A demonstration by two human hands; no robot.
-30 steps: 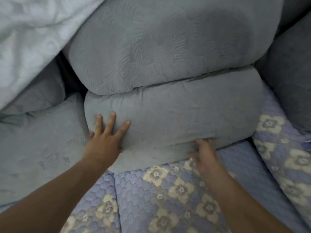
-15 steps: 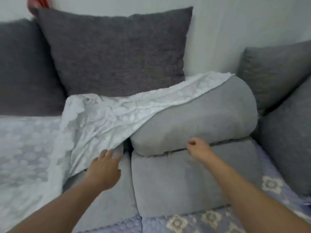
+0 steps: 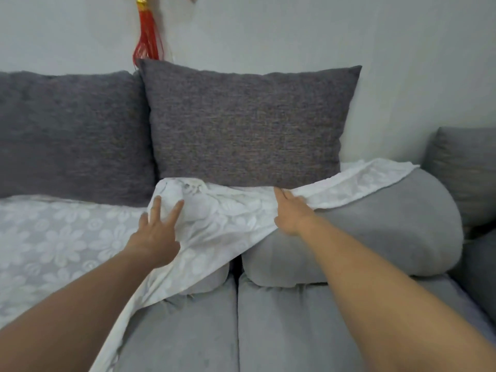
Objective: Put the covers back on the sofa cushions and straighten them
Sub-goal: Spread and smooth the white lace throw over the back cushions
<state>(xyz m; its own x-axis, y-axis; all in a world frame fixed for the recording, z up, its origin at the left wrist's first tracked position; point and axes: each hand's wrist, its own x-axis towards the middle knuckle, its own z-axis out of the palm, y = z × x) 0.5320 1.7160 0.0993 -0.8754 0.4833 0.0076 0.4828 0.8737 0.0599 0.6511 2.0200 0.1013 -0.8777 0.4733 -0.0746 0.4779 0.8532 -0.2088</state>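
White floral cover [image 3: 214,224] lies rumpled across the sofa, draped over the left seat and partly over a light grey cushion [image 3: 375,232] stacked on the right seat. Left hand [image 3: 158,232] rests on a bunched fold of the cover with fingers spread and straight, gripping nothing. Right hand [image 3: 292,213] lies at the cover's edge on top of the cushion, fingers extended toward a dark grey back cushion [image 3: 249,124]; whether it pinches the cloth cannot be told.
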